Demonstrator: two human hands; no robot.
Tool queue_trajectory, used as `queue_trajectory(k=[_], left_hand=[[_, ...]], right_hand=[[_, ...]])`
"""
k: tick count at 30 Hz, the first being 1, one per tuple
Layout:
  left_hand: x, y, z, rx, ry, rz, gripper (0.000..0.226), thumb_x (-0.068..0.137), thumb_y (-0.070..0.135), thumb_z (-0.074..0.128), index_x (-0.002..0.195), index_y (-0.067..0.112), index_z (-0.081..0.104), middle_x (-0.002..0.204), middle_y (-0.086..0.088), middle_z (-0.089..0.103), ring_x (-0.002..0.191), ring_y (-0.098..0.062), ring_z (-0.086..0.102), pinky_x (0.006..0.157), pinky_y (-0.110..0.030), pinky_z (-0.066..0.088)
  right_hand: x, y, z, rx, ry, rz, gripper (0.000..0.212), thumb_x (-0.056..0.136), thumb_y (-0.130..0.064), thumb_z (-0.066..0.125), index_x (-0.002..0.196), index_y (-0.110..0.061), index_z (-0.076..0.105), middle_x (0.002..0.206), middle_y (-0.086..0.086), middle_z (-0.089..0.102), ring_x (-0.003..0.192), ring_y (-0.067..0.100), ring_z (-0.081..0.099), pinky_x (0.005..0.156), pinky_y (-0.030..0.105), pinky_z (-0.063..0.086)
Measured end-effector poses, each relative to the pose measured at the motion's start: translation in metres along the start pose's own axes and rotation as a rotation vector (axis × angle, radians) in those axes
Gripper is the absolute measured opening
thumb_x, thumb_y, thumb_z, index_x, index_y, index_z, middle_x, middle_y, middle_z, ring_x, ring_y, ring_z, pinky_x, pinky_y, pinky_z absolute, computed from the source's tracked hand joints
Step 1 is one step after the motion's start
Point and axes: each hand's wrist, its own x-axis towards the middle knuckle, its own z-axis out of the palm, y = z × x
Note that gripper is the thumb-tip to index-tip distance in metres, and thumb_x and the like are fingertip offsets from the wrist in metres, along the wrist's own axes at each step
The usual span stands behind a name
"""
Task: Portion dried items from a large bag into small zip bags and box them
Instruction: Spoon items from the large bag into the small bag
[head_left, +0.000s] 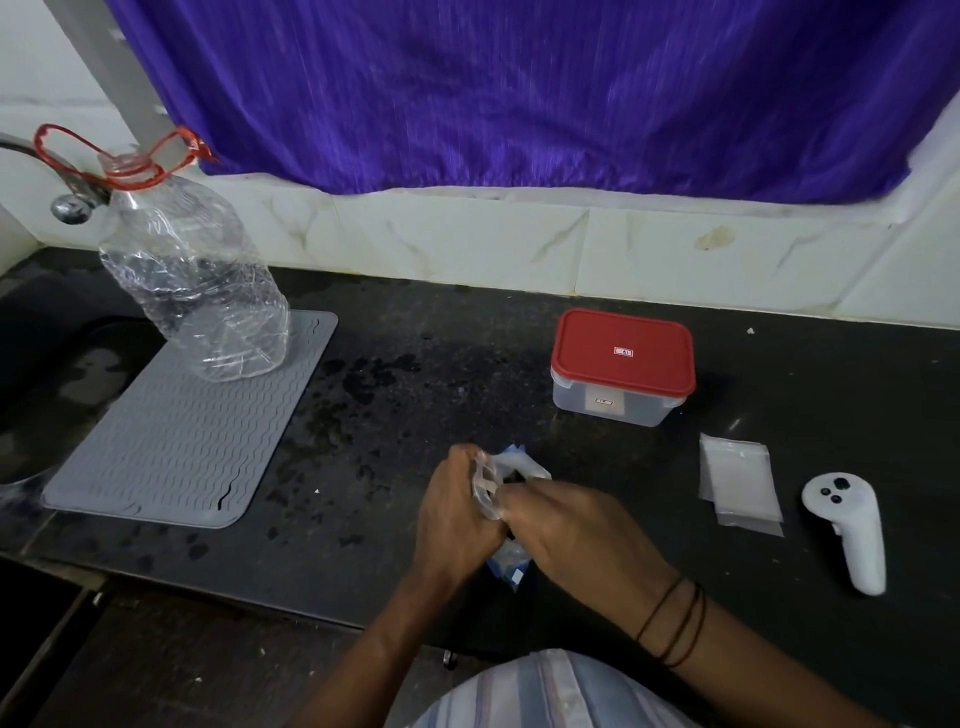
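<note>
While both hands pinch its crumpled clear top, the large bag (506, 519) lies on the black worktop (395, 426) between them, long axis running from the person toward the wall. Left hand (454, 512) grips from the left, right hand (576, 530) from the right. Beyond stands a red-lidded box (623, 366); its labels are unreadable. Small zip bags (737, 480) lie well to the right.
</note>
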Motion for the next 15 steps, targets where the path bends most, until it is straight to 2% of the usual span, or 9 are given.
queue_trajectory(k=[2,4,6,8,11,13,15], left_hand=[[0.001,0.001,-0.001,-0.047,0.018,-0.003,0.032,0.080,0.022,0.070,0.085,0.038,0.043,0.077,0.014,0.054,0.072,0.001,0.055,0.061,-0.010,0.038],[0.003,0.005,-0.004,-0.077,0.033,-0.079,0.029,0.077,0.029,0.069,0.087,0.037,0.043,0.076,0.011,0.056,0.068,-0.001,0.056,0.059,-0.011,0.039],[0.005,0.005,-0.005,-0.054,0.079,-0.160,0.030,0.079,0.030,0.071,0.090,0.033,0.044,0.078,0.010,0.058,0.071,-0.001,0.058,0.060,-0.010,0.040],[0.007,0.003,-0.007,-0.020,0.111,-0.239,0.031,0.082,0.025,0.077,0.091,0.026,0.047,0.080,0.009,0.058,0.072,-0.002,0.058,0.061,-0.011,0.039],[0.012,0.002,-0.009,0.015,0.050,-0.392,0.033,0.082,0.028,0.076,0.099,0.017,0.051,0.089,0.005,0.059,0.078,-0.006,0.058,0.060,-0.019,0.039],[0.014,0.003,-0.008,-0.038,-0.043,-0.519,0.035,0.081,0.029,0.075,0.102,0.017,0.049,0.093,0.002,0.060,0.081,-0.009,0.059,0.061,-0.024,0.042],[0.016,0.003,-0.007,-0.088,-0.113,-0.627,0.036,0.082,0.028,0.073,0.105,0.019,0.047,0.094,0.001,0.060,0.084,-0.013,0.061,0.068,-0.033,0.052]], right_hand=[[-0.001,-0.001,0.001,-0.120,0.044,-0.114,0.012,0.086,-0.012,0.057,0.095,-0.017,0.063,0.071,-0.002,0.061,0.057,0.011,0.053,0.047,0.025,0.045],[-0.005,0.000,-0.002,-0.189,0.141,-0.131,0.012,0.090,-0.012,0.059,0.091,-0.015,0.070,0.069,-0.002,0.061,0.056,0.011,0.052,0.048,0.026,0.044],[-0.012,0.004,-0.003,-0.122,0.249,-0.029,0.015,0.094,-0.014,0.058,0.087,-0.012,0.072,0.067,-0.001,0.061,0.055,0.010,0.052,0.049,0.026,0.046],[-0.015,0.015,-0.003,0.045,0.290,0.192,0.014,0.095,-0.017,0.058,0.090,-0.013,0.070,0.070,-0.003,0.063,0.057,0.007,0.055,0.051,0.025,0.049],[-0.017,0.034,0.005,0.076,0.146,0.459,0.006,0.091,-0.020,0.062,0.086,-0.019,0.066,0.064,-0.007,0.058,0.052,0.005,0.053,0.047,0.026,0.048],[-0.017,0.039,0.016,0.012,0.000,0.531,0.011,0.092,-0.025,0.060,0.083,-0.020,0.062,0.063,-0.006,0.058,0.053,0.007,0.054,0.048,0.029,0.049],[-0.017,0.040,0.027,-0.035,-0.078,0.566,0.016,0.094,-0.029,0.056,0.082,-0.019,0.060,0.064,-0.004,0.058,0.054,0.010,0.055,0.049,0.030,0.049]])
